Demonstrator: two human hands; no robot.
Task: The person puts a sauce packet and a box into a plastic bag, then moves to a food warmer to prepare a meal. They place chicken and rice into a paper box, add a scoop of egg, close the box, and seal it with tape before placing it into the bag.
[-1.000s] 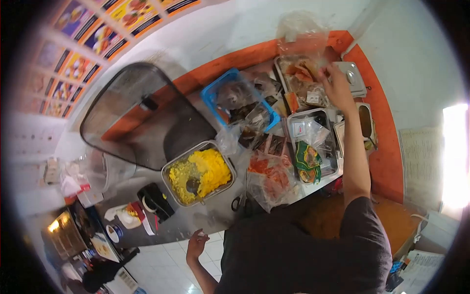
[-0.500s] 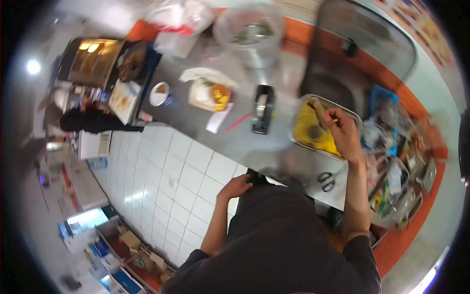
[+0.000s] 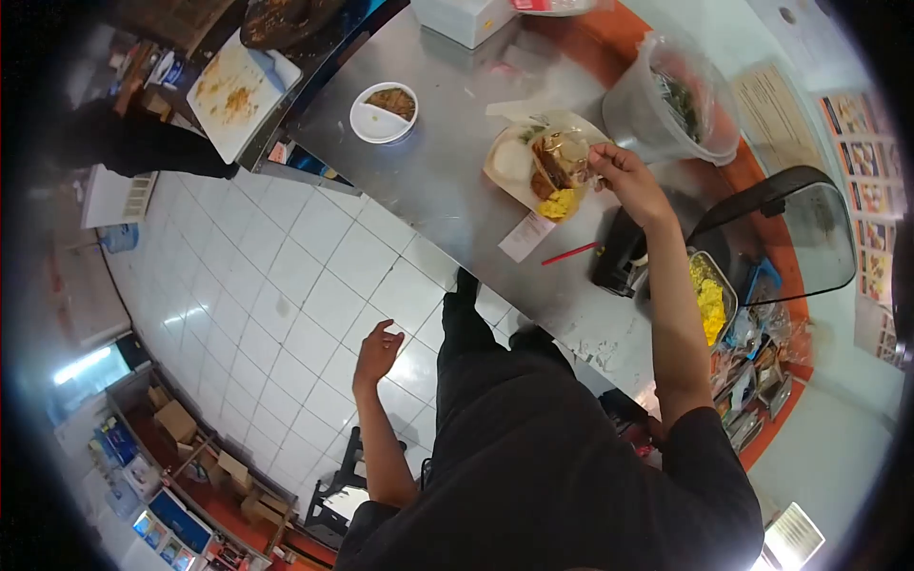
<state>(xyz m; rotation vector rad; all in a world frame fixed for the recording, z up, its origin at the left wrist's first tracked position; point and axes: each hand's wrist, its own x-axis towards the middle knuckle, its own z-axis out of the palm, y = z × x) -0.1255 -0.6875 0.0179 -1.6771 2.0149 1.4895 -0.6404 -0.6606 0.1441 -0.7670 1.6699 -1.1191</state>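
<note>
My right hand reaches over a steel counter to a sheet of wrapping paper that holds rice, brown pieces and yellow food. Its fingertips pinch a brown food piece resting on that pile. My left hand hangs free beside my body above the white tiled floor, fingers loosely spread and holding nothing.
A small white bowl of brown food stands further along the counter. A paper slip, a red stick and a black tape dispenser lie near my arm. A clear tub, a yellow-food tray and a dark lid sit beyond.
My right hand carried a brown piece from the bags at the far trays, past the yellow-food tray, to the paper with food. My view swung left along the counter. The left hand stayed low.
</note>
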